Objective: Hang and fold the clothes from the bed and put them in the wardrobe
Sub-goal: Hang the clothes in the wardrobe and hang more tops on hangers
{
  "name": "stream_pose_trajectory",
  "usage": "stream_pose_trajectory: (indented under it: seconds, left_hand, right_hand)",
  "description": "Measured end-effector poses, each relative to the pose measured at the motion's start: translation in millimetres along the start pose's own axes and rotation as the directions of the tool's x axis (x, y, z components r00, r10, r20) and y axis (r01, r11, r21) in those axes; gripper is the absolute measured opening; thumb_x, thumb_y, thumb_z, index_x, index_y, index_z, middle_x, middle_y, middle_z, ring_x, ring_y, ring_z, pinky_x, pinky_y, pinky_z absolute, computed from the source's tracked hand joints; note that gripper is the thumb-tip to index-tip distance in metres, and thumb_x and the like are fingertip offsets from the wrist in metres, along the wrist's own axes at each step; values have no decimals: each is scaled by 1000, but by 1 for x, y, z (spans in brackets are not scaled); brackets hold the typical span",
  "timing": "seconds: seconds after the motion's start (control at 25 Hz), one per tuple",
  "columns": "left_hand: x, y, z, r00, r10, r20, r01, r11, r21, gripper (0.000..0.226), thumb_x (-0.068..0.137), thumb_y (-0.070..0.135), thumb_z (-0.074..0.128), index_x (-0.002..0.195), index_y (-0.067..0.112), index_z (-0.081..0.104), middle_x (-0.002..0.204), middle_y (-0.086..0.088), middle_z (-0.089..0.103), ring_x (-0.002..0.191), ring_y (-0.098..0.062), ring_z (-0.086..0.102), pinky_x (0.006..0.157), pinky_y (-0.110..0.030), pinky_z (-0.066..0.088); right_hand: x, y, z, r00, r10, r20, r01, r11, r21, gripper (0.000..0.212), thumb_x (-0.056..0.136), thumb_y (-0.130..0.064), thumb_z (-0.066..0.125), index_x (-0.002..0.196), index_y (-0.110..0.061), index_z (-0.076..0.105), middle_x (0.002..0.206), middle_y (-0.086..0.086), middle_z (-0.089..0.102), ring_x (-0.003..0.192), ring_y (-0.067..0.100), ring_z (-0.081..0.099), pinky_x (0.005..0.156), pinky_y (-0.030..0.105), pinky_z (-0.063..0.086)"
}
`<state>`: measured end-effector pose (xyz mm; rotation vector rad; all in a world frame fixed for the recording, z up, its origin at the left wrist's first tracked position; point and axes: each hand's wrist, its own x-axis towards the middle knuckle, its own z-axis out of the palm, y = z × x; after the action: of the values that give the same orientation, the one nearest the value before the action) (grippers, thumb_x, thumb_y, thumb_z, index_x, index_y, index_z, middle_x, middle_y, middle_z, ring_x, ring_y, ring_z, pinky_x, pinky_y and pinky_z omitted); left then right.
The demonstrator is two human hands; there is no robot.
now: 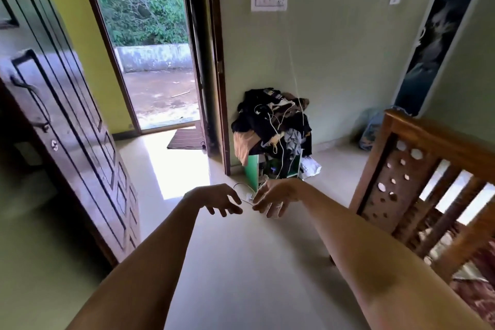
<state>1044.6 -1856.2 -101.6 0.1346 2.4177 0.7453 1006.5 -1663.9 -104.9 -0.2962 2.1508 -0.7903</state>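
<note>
While the dark brown panelled wooden door (80,128) stands ajar at left, I see the left hand (217,199) and right hand (276,198) over the floor, fingers loosely spread, gripping nothing I can make out. Beyond them a heap of dark clothes (270,120) sits on a green box (251,169) by the wall, with the carved wooden bed frame (417,169) at right.

Ahead of me a door (211,61) stands open onto a terrace (160,94), a dark striped mat (186,139) at its sill. A switch panel (269,0) sits on the wall (334,48) above a green shelf (251,171).
</note>
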Motion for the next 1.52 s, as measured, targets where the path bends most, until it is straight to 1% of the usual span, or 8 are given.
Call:
stream_pose_trajectory:
  seconds: [0.16, 0.36, 0.48, 0.56, 0.8, 1.0, 1.2, 1.52]
  left_hand:
    - [110, 0, -59, 998, 43, 54, -47, 997, 63, 32, 95, 23, 53, 126, 14, 51, 120, -9, 64, 92, -20, 59, 82, -34, 45]
    - [259, 31, -146, 977, 179, 113, -205, 933, 295, 37, 89, 32, 62, 122, 15, 57, 107, 1, 64, 74, -3, 65, 58, -21, 51]
    - [342, 73, -194, 955, 243, 172, -293, 867, 402, 38, 89, 35, 61, 122, 16, 59, 104, 2, 63, 82, -11, 65, 70, -28, 55]
    - [388, 107, -209, 936, 263, 232, -343, 832, 437, 33, 90, 35, 60, 120, 21, 59, 94, 3, 63, 76, -9, 62, 64, -24, 53]
    - [553, 205, -225, 876, 302, 377, -449, 798, 402, 43, 88, 35, 63, 127, 16, 55, 112, -10, 66, 88, -18, 64, 61, -25, 52]
    - [666, 327, -240, 850, 322, 417, -470, 821, 324, 45, 85, 37, 66, 123, 16, 55, 98, -1, 64, 86, -14, 63, 71, -26, 47]
    - [759, 440, -237, 813, 374, 447, -517, 816, 258, 46, 84, 39, 66, 124, 19, 53, 112, -4, 65, 91, -16, 62, 73, -26, 46]
    - [905, 611, -190, 688, 426, 587, -688, 641, 340, 47, 88, 34, 62, 131, 19, 49, 123, -6, 61, 106, -19, 61, 89, -33, 48]
  right_hand:
    - [79, 7, -79, 998, 60, -1, -60, 997, 55, 44, 85, -23, 70, 124, -7, 55, 71, 0, 65, 57, 12, 60, 85, 42, 51]
    - [161, 12, -194, 989, 101, -105, -90, 990, 107, 29, 87, -21, 68, 113, -16, 56, 87, 3, 66, 76, 16, 64, 73, 36, 53]
    - [193, 27, -265, 959, 126, -254, -79, 979, 187, 31, 88, -19, 67, 116, -14, 56, 95, 5, 66, 80, 18, 64, 66, 32, 53]
    - [207, 46, -304, 934, 169, -314, -94, 966, 240, 36, 88, -19, 67, 120, -9, 57, 101, 8, 65, 80, 19, 64, 70, 35, 53]
    - [239, 135, -432, 900, 321, -295, -212, 914, 347, 40, 89, -23, 65, 124, -4, 57, 101, 8, 62, 87, 25, 61, 80, 39, 50]
    - [236, 203, -565, 836, 409, -366, -240, 872, 426, 43, 89, -21, 66, 127, -6, 54, 125, 16, 60, 96, 27, 60, 93, 45, 48]
    - [228, 274, -675, 769, 474, -430, -272, 850, 451, 47, 87, -27, 68, 127, -7, 52, 122, 14, 61, 96, 24, 62, 93, 42, 51]
    - [207, 411, -796, 665, 639, -387, -328, 715, 617, 47, 88, -23, 67, 129, -4, 53, 113, 14, 60, 95, 26, 60, 95, 45, 49]
